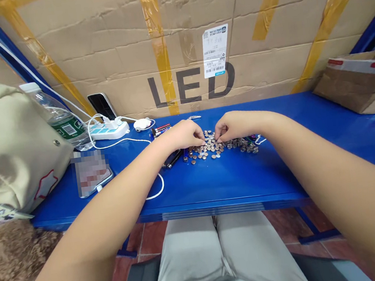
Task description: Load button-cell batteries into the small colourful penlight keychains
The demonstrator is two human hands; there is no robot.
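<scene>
Where the two hands meet the small pile near the middle of the blue worktop (187,190), dozens of small round discs (205,149) lie spread in a loose patch. Coin-like and flat, they have a metallic sheen; most look coppery or pale gold, while a few catch the light and appear silvery white. Some overlap toward the middle of the patch, and several lie singly along its near edge, just apart from the others.

The left hand (189,134) is at the left side of the discs, its fingers curled and the thumb drawn in close to the fingertips, right over the patch. The right hand (227,126) faces it from the other side, fingers bent downward, with thumb and fingertips close together at the right edge of the discs. Both are nearly closed, but I cannot tell whether either has a disc pinched between its fingertips. Most of the discs lie in the gap between the hands and on the near side of it.

Just right of the discs, below the right hand, sits a cluster of darker metallic pieces (243,145), too small to make out. Beside the left hand lie slim black and blue cylinders (173,159), partly hidden by the forearm.
</scene>
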